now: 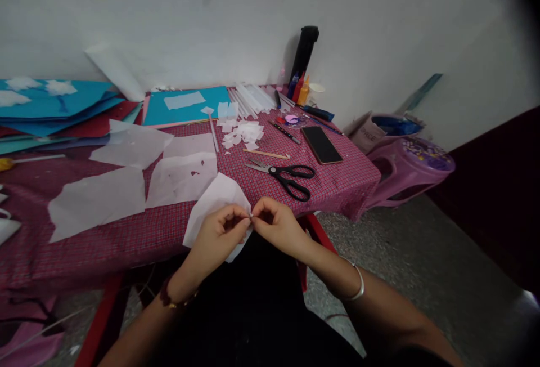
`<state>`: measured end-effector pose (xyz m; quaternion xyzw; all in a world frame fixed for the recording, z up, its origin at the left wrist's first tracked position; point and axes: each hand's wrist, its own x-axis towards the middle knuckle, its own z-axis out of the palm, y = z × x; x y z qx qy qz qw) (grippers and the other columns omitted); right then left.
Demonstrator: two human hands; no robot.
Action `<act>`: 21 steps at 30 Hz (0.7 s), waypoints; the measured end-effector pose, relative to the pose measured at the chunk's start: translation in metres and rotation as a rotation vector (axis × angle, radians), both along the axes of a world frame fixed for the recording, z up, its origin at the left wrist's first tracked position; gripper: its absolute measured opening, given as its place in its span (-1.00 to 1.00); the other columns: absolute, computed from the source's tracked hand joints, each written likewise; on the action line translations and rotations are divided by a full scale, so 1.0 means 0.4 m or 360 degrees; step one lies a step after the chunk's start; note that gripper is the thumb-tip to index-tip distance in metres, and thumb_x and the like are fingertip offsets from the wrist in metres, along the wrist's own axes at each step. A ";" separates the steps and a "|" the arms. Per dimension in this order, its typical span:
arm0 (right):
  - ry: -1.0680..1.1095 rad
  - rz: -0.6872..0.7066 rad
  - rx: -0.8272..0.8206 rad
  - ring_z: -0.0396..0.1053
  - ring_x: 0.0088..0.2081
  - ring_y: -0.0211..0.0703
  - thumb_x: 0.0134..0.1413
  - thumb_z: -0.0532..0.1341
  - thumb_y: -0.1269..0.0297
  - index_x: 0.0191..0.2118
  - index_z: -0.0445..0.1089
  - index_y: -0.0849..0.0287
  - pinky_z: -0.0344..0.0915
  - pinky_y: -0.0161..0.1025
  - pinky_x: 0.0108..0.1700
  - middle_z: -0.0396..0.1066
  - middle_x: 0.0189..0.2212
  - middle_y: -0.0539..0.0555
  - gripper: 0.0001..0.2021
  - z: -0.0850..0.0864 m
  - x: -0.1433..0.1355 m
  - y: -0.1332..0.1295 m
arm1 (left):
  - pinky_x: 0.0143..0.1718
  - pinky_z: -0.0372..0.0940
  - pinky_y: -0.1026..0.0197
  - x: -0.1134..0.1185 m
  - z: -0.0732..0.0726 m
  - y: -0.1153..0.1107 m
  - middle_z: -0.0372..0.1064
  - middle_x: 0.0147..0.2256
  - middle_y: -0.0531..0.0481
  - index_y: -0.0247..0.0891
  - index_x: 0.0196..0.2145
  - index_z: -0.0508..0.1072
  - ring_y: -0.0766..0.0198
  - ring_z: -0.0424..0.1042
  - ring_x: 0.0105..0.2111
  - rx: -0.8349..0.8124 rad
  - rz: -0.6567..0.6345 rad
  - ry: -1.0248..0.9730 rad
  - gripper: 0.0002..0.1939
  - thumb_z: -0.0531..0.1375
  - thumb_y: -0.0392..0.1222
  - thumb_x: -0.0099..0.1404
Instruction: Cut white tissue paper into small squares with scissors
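Note:
At the table's front edge, my left hand (221,235) and my right hand (278,226) meet fingertip to fingertip. Both pinch the right edge of a white sheet of paper (223,189), which spreads out under and behind my left hand. The pinched bit between the fingers is mostly hidden. Black-handled scissors (280,173) lie just beyond my right hand, blades partly apart and pointing left. A thin wooden stick (266,153) rests behind them, near a pile of small white paper pieces (244,133).
Thin white sheets (101,198) cover the table's left part. Farther back lie blue card (185,102), white sticks (253,99), a pen (284,131), a phone (321,144) and paint bottles (302,92). A pink stool (409,170) stands right of the checked tablecloth (354,173).

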<state>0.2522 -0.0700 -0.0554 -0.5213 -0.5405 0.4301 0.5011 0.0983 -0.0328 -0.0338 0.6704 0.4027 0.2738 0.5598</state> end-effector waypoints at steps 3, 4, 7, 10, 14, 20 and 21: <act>-0.0230 0.0018 0.0034 0.24 -0.47 -0.29 -0.06 0.14 0.47 -0.46 0.27 0.15 0.16 -0.34 -0.40 0.26 -0.54 -0.09 -0.92 0.009 -0.001 -0.007 | -0.52 0.20 0.33 0.000 -0.006 0.000 0.26 -0.55 0.12 -0.29 -0.44 0.37 0.39 0.25 -0.55 0.0161 0.0012 0.0067 -0.90 0.14 -0.21 0.18; -0.0301 0.0025 0.0050 0.24 -0.47 -0.29 -0.05 0.14 0.48 -0.46 0.27 0.15 0.16 -0.34 -0.40 0.26 -0.54 -0.09 -0.92 0.013 -0.002 -0.010 | -0.50 0.19 0.33 -0.001 -0.008 0.000 0.26 -0.55 0.12 -0.29 -0.46 0.37 0.38 0.25 -0.54 0.0214 0.0016 0.0090 -0.90 0.14 -0.22 0.18; -0.0505 0.0038 0.0123 0.26 -0.46 -0.29 -0.03 0.14 0.49 -0.43 0.28 0.15 0.16 -0.34 -0.39 0.28 -0.52 -0.08 -0.91 0.025 -0.003 -0.019 | -0.47 0.18 0.31 -0.001 -0.018 0.004 0.26 -0.54 0.11 -0.28 -0.49 0.35 0.37 0.25 -0.51 0.0308 0.0028 0.0141 -0.89 0.12 -0.25 0.17; -0.0631 0.0034 0.0199 0.29 -0.42 -0.27 0.00 0.12 0.51 -0.39 0.30 0.15 0.17 -0.33 -0.35 0.31 -0.48 -0.07 -0.89 0.030 -0.003 -0.022 | -0.47 0.17 0.31 0.001 -0.022 0.009 0.25 -0.55 0.11 -0.28 -0.50 0.34 0.36 0.24 -0.52 0.0338 0.0035 0.0151 -0.90 0.10 -0.27 0.15; -0.0606 -0.0004 0.0246 0.31 -0.41 -0.27 0.03 0.12 0.51 -0.36 0.32 0.14 0.20 -0.34 -0.33 0.34 -0.47 -0.06 -0.87 0.026 -0.001 -0.021 | -0.48 0.16 0.32 0.005 -0.018 0.013 0.23 -0.57 0.12 -0.28 -0.52 0.34 0.37 0.23 -0.53 0.0338 0.0048 0.0135 -0.90 0.10 -0.27 0.13; -0.0562 -0.0028 0.0251 0.32 -0.40 -0.27 0.06 0.12 0.51 -0.34 0.34 0.15 0.21 -0.34 -0.33 0.35 -0.45 -0.05 -0.87 0.018 0.002 -0.018 | -0.51 0.17 0.34 0.001 -0.007 0.010 0.28 -0.55 0.09 -0.29 -0.48 0.40 0.37 0.25 -0.53 0.0271 0.0000 0.0113 -0.84 0.08 -0.22 0.20; -0.0565 -0.0031 0.0254 0.32 -0.40 -0.28 0.06 0.12 0.51 -0.34 0.34 0.15 0.21 -0.34 -0.33 0.35 -0.46 -0.05 -0.87 0.018 0.003 -0.018 | -0.52 0.17 0.34 0.000 -0.006 0.009 0.30 -0.54 0.09 -0.29 -0.47 0.41 0.37 0.25 -0.54 0.0258 -0.0007 0.0126 -0.83 0.08 -0.20 0.20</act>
